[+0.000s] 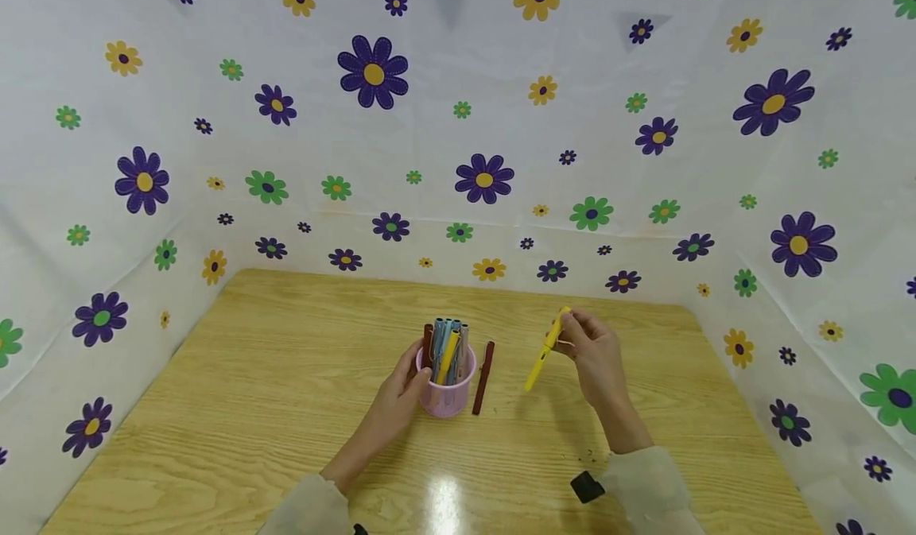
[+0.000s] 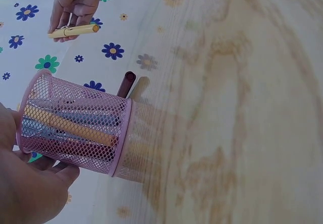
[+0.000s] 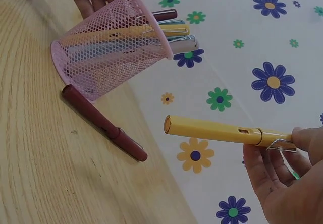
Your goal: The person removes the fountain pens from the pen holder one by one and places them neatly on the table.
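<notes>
A pink mesh pen holder (image 1: 443, 402) stands on the table, packed with several pens in blue, grey, dark red and yellow. My left hand (image 1: 393, 400) grips its left side, thumb near the front of the rim and fingers round the mesh. My right hand (image 1: 595, 358) holds a capped yellow pen (image 1: 541, 362) above the table, right of the holder. Thumb and fingers pinch it at the clip end, as the right wrist view shows; the other end of the pen (image 3: 202, 129) points away from the palm. Between the two hands, a dark red pen (image 3: 101, 120) lies beside the holder's base.
The wooden table (image 1: 286, 424) is enclosed at the back and sides by a white flower-print sheet (image 1: 444, 137). A small black object (image 1: 588, 486) is by the right sleeve (image 1: 647, 487). Light glares off the front of the tabletop.
</notes>
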Action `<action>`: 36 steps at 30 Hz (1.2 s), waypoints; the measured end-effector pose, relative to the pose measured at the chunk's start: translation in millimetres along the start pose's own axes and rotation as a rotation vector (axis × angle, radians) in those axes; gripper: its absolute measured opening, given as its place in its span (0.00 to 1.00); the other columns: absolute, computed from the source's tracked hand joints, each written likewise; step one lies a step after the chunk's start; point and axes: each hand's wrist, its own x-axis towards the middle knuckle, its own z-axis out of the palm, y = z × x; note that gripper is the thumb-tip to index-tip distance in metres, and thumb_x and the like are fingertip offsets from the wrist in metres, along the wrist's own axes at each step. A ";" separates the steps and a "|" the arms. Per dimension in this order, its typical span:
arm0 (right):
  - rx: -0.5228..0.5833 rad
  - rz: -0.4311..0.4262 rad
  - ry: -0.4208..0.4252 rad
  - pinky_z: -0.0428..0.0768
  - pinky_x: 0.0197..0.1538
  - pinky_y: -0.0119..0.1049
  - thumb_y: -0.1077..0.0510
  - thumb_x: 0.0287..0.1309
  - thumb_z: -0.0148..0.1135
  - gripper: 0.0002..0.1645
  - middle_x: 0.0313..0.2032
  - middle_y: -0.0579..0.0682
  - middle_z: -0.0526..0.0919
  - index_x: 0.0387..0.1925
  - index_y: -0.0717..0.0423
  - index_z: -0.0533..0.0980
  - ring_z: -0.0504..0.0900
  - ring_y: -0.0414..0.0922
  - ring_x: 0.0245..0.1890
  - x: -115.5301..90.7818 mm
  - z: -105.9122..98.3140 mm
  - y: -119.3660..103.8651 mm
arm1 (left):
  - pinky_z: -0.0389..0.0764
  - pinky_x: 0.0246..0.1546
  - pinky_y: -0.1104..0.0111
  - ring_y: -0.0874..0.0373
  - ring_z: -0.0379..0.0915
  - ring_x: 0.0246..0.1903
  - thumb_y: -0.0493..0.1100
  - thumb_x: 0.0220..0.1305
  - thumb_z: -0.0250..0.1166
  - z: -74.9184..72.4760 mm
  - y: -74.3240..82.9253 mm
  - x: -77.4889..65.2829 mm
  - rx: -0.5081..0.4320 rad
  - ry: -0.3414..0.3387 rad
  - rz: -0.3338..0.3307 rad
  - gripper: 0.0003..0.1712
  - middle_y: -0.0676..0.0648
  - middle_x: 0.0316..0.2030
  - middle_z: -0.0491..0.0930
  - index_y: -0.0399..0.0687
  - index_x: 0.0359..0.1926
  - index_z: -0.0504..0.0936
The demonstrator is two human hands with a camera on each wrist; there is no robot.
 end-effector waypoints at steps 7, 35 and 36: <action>-0.053 0.048 -0.016 0.88 0.48 0.35 0.54 0.77 0.58 0.22 0.41 0.52 0.81 0.58 0.70 0.74 0.84 0.42 0.38 1.3 6.1 12.4 | 0.59 0.74 0.49 0.39 0.53 0.76 0.45 0.84 0.50 -0.2 -0.9 0.4 0.002 0.001 0.021 0.34 0.32 0.77 0.55 0.40 0.81 0.51; -0.118 0.098 -0.144 0.89 0.48 0.42 0.64 0.76 0.57 0.20 0.42 0.58 0.81 0.59 0.79 0.72 0.84 0.44 0.38 4.5 25.5 51.9 | 0.58 0.74 0.50 0.40 0.52 0.76 0.43 0.84 0.50 -0.1 0.8 0.9 0.000 -0.001 0.012 0.33 0.33 0.78 0.54 0.40 0.81 0.51; -0.127 0.103 -0.145 0.89 0.49 0.43 0.64 0.76 0.57 0.21 0.43 0.58 0.81 0.60 0.78 0.72 0.84 0.44 0.38 4.7 26.1 52.3 | 0.58 0.74 0.50 0.40 0.52 0.76 0.43 0.84 0.50 0.1 0.7 1.1 0.001 0.000 0.014 0.33 0.33 0.78 0.54 0.40 0.81 0.51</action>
